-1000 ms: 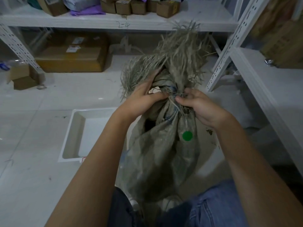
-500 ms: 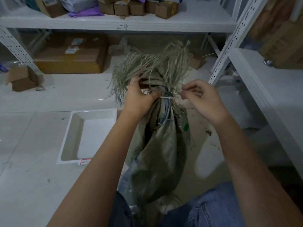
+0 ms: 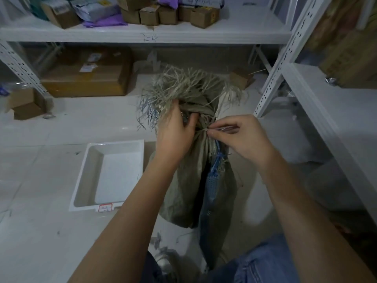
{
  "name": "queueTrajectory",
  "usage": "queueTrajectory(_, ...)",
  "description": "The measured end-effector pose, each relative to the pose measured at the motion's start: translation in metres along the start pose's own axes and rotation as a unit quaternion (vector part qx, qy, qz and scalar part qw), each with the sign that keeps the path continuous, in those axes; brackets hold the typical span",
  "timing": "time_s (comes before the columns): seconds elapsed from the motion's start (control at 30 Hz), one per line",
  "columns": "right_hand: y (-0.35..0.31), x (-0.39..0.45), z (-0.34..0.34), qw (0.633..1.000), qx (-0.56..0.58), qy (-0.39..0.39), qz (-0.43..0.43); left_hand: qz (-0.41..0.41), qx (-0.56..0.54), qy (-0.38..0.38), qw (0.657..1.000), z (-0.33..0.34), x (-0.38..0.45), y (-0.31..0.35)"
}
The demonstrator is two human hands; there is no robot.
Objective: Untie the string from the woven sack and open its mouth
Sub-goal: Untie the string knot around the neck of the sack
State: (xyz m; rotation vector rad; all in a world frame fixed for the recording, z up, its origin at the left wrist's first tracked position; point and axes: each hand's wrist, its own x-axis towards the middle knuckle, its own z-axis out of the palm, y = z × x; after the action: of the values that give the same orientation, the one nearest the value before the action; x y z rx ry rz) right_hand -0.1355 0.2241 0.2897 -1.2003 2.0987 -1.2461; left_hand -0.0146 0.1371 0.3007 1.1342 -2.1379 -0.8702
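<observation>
A grey-green woven sack [image 3: 183, 190] stands upright on the floor between my knees, its neck bunched and its frayed top [image 3: 183, 84] splaying out above. A thin pale string [image 3: 201, 130] is wound tight around the neck. My left hand [image 3: 175, 133] clasps the neck from the left, thumb pressed into the folds. My right hand [image 3: 238, 137] sits on the right of the neck, thumb and forefinger pinched on the string where it leaves the sack. The knot itself is hidden by my fingers.
A white plastic tray [image 3: 81, 180] lies on the floor to the left. White metal shelving [image 3: 273, 64] rises right and behind, with cardboard boxes [image 3: 85, 78] under the back shelf and small boxes [image 3: 204, 15] on it. My jeans [image 3: 265, 262] are at the bottom.
The sack's frayed top has dropped lower and spread. My right hand has come in from pulling the string sideways and now pinches it right at the neck; my left hand keeps its hold.
</observation>
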Motion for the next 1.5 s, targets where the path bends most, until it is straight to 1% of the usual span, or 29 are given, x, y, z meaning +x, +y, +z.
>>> queueTrajectory(0.1,-0.003,-0.004,0.003,0.999,-0.042,-0.006,0.001,0.015,0.015,0.01,1.0,-0.002,0.001,0.0)
queueTrajectory(0.23,-0.012,-0.007,0.005,0.986,-0.163,0.018,-0.017,0.06,0.068,0.008,0.996,-0.001,0.0,-0.002)
queueTrajectory(0.3,-0.015,-0.008,0.008,0.985,-0.167,0.039,-0.029,0.063,0.069,0.019,0.995,-0.002,-0.001,0.0)
queueTrajectory(0.37,-0.015,-0.007,0.01,0.989,-0.134,0.053,-0.041,0.035,0.047,0.016,0.998,-0.004,-0.001,0.003)
queueTrajectory(0.47,-0.011,-0.005,0.014,0.992,-0.106,0.04,-0.047,-0.042,0.021,-0.012,0.999,-0.006,-0.003,0.006)
queueTrajectory(0.57,-0.008,-0.004,0.018,0.989,-0.136,0.019,-0.052,-0.065,0.009,-0.04,0.997,-0.003,0.0,0.0)
queueTrajectory(0.6,-0.007,-0.004,0.018,0.988,-0.145,0.02,-0.056,-0.075,-0.018,-0.048,0.996,-0.004,0.002,0.0)
queueTrajectory(0.67,-0.008,-0.003,0.017,0.986,-0.151,0.029,-0.065,-0.104,-0.11,-0.077,0.985,-0.01,0.005,-0.001)
queueTrajectory(0.77,-0.006,-0.002,0.013,0.984,-0.164,0.031,-0.066,-0.151,-0.244,-0.118,0.951,-0.028,0.01,-0.002)
queueTrajectory(0.8,-0.005,-0.002,0.013,0.983,-0.172,0.027,-0.064,-0.152,-0.272,-0.119,0.943,-0.037,0.012,-0.002)
queueTrajectory(0.87,-0.003,-0.002,0.012,0.979,-0.19,0.025,-0.061,-0.138,-0.285,-0.106,0.943,-0.061,0.011,0.0)
queueTrajectory(0.93,-0.002,-0.001,0.01,0.978,-0.2,0.034,-0.055,-0.124,-0.263,-0.082,0.953,-0.084,0.008,-0.003)
queueTrajectory(0.97,-0.002,0.0,0.009,0.977,-0.2,0.04,-0.055,-0.107,-0.238,-0.064,0.963,-0.092,0.006,-0.005)
queueTrajectory(1.0,-0.002,0.0,0.009,0.977,-0.199,0.045,-0.056,-0.082,-0.208,-0.063,0.973,-0.095,0.003,-0.004)
queueTrajectory(1.03,-0.002,0.001,0.009,0.977,-0.198,0.051,-0.061,-0.052,-0.177,-0.088,0.979,-0.093,-0.001,-0.002)
queueTrajectory(1.1,-0.002,0.002,0.01,0.977,-0.191,0.06,-0.071,-0.006,-0.105,-0.178,0.978,-0.071,-0.01,0.003)
queueTrajectory(1.13,-0.003,0.002,0.01,0.977,-0.189,0.062,-0.074,0.012,-0.058,-0.199,0.978,-0.056,-0.013,0.004)
queueTrajectory(1.17,-0.003,0.002,0.01,0.977,-0.189,0.062,-0.077,0.03,-0.018,-0.195,0.98,-0.04,-0.014,0.001)
queueTrajectory(1.2,-0.003,0.002,0.01,0.977,-0.19,0.061,-0.079,0.043,0.004,-0.173,0.984,-0.026,-0.012,-0.002)
queueTrajectory(1.27,-0.002,0.002,0.009,0.976,-0.188,0.065,-0.086,0.042,0.0,-0.128,0.991,-0.006,-0.007,-0.006)
queueTrajectory(1.37,0.003,0.002,0.008,0.976,-0.186,0.072,-0.09,0.021,0.008,-0.086,0.996,0.015,-0.004,-0.012)
queueTrajectory(1.43,0.005,0.003,0.007,0.975,-0.184,0.08,-0.094,0.001,0.01,-0.068,0.998,0.024,-0.005,-0.013)
queueTrajectory(1.5,0.006,0.004,0.005,0.974,-0.185,0.088,-0.099,0.005,-0.015,-0.067,0.998,0.029,-0.006,-0.015)
